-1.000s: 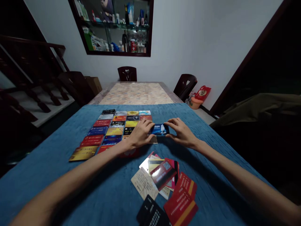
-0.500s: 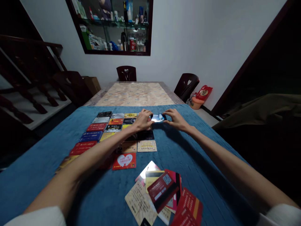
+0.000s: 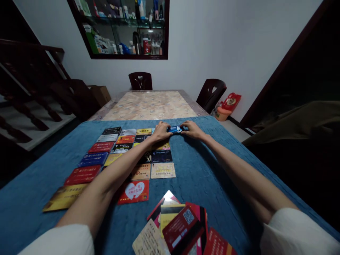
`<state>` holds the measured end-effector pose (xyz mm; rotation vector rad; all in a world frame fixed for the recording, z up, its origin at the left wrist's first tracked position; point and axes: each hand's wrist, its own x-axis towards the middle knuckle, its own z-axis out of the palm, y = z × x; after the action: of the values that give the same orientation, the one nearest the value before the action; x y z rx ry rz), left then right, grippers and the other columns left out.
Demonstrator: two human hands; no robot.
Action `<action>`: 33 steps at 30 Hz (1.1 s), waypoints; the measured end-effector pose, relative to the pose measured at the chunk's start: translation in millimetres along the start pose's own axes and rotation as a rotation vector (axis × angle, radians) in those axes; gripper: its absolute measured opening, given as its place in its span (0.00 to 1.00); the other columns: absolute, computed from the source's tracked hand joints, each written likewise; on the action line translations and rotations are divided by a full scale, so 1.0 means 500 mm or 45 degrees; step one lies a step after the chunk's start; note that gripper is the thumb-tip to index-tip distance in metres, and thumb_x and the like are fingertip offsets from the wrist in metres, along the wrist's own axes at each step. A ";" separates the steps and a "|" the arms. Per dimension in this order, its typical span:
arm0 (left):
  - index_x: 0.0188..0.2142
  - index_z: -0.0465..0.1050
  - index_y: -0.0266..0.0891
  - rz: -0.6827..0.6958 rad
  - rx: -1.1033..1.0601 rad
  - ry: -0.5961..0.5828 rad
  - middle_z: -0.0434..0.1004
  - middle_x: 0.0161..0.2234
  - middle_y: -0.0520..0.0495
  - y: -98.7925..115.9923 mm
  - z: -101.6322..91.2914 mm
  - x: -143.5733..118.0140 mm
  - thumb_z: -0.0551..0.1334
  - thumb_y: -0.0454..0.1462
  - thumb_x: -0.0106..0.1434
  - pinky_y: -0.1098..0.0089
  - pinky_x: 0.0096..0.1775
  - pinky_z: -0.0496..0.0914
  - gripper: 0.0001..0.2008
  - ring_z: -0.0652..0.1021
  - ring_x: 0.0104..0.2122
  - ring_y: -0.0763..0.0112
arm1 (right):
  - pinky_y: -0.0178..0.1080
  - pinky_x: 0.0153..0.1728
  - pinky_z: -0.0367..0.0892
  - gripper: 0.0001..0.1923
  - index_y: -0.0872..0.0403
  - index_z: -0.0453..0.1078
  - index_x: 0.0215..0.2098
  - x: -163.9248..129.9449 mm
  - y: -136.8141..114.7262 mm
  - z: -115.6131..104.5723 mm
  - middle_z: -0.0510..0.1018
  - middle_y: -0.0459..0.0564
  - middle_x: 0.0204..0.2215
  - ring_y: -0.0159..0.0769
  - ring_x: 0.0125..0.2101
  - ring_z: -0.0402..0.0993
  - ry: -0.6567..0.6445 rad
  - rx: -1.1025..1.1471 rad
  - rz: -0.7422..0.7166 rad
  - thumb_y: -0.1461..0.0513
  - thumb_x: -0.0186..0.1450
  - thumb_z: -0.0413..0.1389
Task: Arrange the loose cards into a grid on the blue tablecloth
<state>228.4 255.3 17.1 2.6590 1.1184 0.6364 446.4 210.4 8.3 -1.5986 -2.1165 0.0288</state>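
Fingers (image 3: 166,129) of both hands pinch one blue card (image 3: 175,129) by its short ends, low over the far edge of the card grid (image 3: 117,148) on the blue-clothed table (image 3: 212,170); setting it well likely means squaring it with the top row; roughly twenty cards lie gridded, several more heaped loose (image 3: 180,223) nearby

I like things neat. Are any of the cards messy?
Yes. The loose cards at the near edge of the blue cloth overlap at odd angles, while the others lie in tidy rows. Both hands hold a blue card at the far row.
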 end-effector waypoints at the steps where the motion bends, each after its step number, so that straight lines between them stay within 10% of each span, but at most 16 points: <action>1: 0.43 0.78 0.38 -0.007 -0.009 0.000 0.79 0.43 0.42 -0.003 0.002 0.003 0.67 0.39 0.55 0.55 0.51 0.67 0.15 0.71 0.50 0.51 | 0.42 0.48 0.67 0.18 0.54 0.79 0.45 0.004 0.003 0.002 0.80 0.52 0.43 0.44 0.43 0.74 -0.006 0.004 0.007 0.62 0.55 0.64; 33: 0.49 0.76 0.37 0.045 0.206 -0.146 0.73 0.54 0.37 0.001 -0.007 0.010 0.60 0.39 0.59 0.47 0.55 0.59 0.19 0.63 0.58 0.46 | 0.43 0.51 0.66 0.24 0.55 0.73 0.55 -0.016 0.008 0.018 0.76 0.56 0.50 0.45 0.48 0.72 -0.015 0.013 0.089 0.61 0.60 0.59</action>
<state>230.3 258.6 21.8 2.8155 1.1379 0.4090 448.0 206.6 -3.8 -1.6696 -2.0651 0.0721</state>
